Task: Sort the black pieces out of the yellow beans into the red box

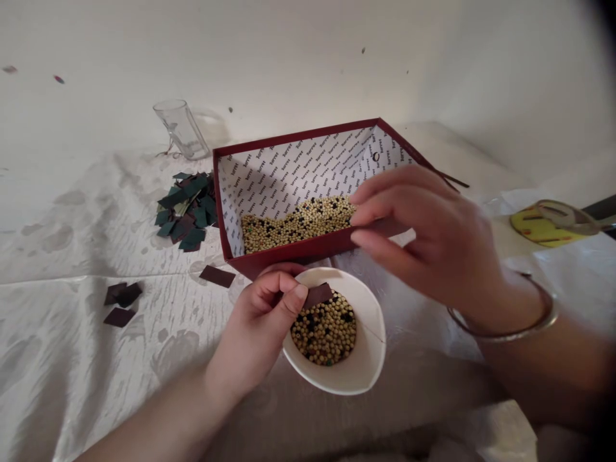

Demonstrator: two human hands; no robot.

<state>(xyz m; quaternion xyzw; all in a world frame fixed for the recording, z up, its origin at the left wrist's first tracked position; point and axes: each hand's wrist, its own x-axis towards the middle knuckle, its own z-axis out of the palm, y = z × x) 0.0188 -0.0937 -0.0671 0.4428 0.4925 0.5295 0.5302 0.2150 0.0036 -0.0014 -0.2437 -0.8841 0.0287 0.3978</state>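
Between the thumb and fingers of my left hand (pixel 262 321) is a small dark brown rectangular piece (pixel 318 294), flat like paper or card. It lies over the far left rim of a white paper cup (pixel 369 343), tilted so its mouth faces me. Pale yellow and black beads (pixel 322 333) fill the bottom of the cup. My right hand (pixel 423 237) hovers over the near right edge of a dark red box (pixel 298 160) lined with printed white paper. Its thumb and fingers are apart, with nothing seen between them. More such beads (pixel 298 221) lie inside the box.
Left of the box is a heap of dark green and brown pieces (pixel 187 208). One brown piece (pixel 217 276) and a small group of dark pieces (pixel 120 316) lie nearer. A clear glass mug (pixel 181 131) stands behind; a yellow-bottomed round container (pixel 548 224) is at right.
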